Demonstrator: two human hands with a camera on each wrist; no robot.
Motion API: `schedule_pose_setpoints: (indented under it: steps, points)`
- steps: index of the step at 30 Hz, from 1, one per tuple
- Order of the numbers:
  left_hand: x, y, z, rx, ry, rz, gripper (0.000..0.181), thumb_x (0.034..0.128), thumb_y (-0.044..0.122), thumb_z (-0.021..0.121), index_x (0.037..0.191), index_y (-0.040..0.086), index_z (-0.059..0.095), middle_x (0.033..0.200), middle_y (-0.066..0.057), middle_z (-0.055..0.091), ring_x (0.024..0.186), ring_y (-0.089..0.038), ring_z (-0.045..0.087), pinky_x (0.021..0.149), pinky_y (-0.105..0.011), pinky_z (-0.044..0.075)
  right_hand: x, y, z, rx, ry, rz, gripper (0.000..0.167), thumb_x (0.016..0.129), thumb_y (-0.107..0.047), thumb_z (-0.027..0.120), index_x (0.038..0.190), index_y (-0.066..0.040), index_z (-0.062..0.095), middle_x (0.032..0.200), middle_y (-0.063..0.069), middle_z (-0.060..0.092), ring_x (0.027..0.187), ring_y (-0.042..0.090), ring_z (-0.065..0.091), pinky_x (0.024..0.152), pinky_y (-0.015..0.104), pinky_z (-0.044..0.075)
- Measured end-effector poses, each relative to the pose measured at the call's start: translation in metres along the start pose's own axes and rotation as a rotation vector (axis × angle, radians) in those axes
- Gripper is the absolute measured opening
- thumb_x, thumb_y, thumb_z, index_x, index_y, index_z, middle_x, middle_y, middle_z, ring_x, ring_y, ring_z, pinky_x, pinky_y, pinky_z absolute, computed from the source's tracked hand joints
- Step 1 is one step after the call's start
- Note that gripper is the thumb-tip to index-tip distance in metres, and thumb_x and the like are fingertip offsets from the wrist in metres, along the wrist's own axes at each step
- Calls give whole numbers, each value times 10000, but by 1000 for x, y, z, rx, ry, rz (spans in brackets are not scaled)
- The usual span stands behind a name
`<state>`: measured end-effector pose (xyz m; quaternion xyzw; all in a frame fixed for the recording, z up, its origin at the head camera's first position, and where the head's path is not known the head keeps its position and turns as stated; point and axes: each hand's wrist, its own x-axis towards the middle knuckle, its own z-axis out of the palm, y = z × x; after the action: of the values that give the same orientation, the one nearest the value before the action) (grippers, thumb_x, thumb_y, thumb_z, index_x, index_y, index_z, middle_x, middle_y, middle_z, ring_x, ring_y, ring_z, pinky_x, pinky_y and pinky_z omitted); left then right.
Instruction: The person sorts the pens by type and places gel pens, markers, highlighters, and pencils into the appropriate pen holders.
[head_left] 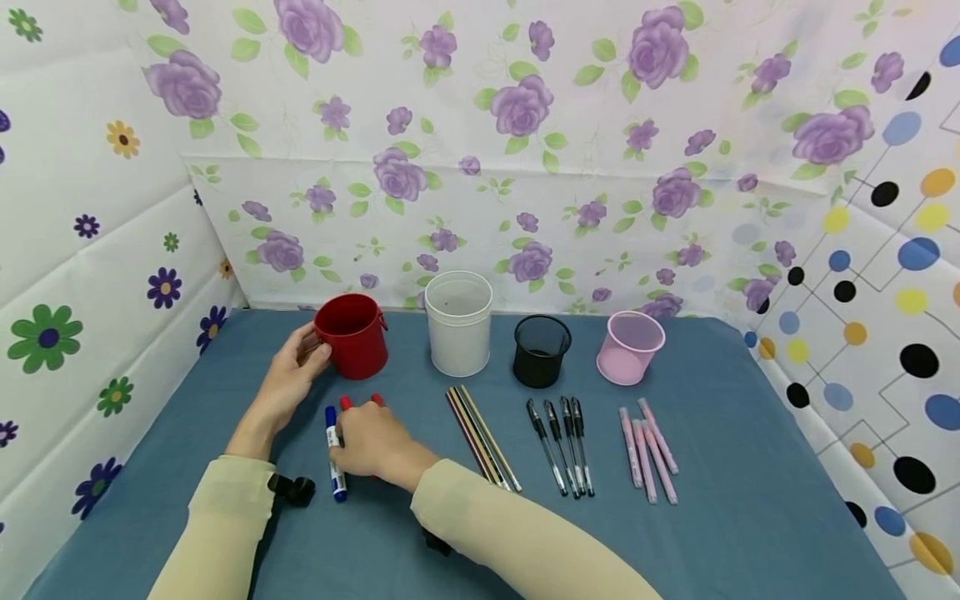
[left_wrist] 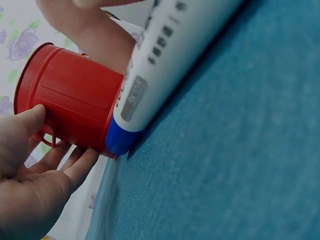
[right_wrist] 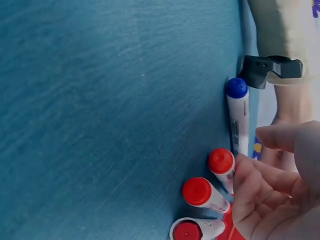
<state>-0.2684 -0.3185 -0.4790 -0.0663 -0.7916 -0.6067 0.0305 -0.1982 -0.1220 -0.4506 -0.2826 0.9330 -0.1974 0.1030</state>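
My left hand holds the side of the red bucket, which stands upright at the left. In the left wrist view the thumb of this hand lies on the wall of the red bucket, its other fingers by the handle and base. My right hand is low over the red markers, beside the blue-capped marker. In the right wrist view the thumb and forefinger of this hand are apart around the blue-capped marker; three red-capped markers lie alongside, partly hidden.
Right of the red bucket stand a white bin, a black mesh cup and a pink cup. In front lie several pencils, black pens and pink pens on the blue cloth.
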Motion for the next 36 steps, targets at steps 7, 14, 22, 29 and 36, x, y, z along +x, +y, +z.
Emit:
schedule_pose_setpoints:
  steps: [7, 14, 22, 29, 36]
  points:
    - [1, 1, 0, 11, 3, -6, 669, 1143, 310, 500, 1707, 111, 199, 1677, -234, 328, 1507, -384, 389, 1038, -154, 497, 1, -9, 4, -124, 29, 44, 274, 946, -462, 807, 1000, -194, 787, 845, -55, 654, 695, 76, 553, 618, 214, 520]
    - [1, 1, 0, 12, 4, -3, 680, 1140, 318, 509, 1704, 99, 200, 1675, -235, 333, 1505, -407, 386, 1037, -164, 497, 0, -17, 5, -164, 39, 78, 329, 912, -472, 841, 1079, -193, 793, 908, -49, 690, 702, 77, 577, 687, 227, 573]
    - [1, 1, 0, 24, 4, -9, 674, 1144, 297, 504, 1711, 119, 186, 1677, -229, 332, 1511, -403, 388, 1062, -205, 499, -2, -19, 4, -181, 20, 80, 297, 870, -411, 893, 1051, -194, 801, 887, -63, 720, 683, 79, 607, 649, 236, 588]
    - [4, -1, 1, 29, 5, -5, 670, 1146, 293, 500, 1712, 123, 186, 1679, -226, 335, 1508, -418, 388, 1060, -212, 500, -2, -6, -4, -44, 20, 62, 199, 903, -346, 866, 871, -171, 779, 715, -52, 636, 590, 73, 562, 533, 199, 499]
    - [3, -1, -1, 21, 3, -8, 673, 1146, 304, 498, 1712, 120, 184, 1679, -231, 329, 1511, -410, 385, 1059, -202, 503, -5, 7, -10, 172, 11, 84, 329, 925, -310, 852, 1221, -184, 784, 1018, -66, 727, 732, 50, 584, 604, 185, 517]
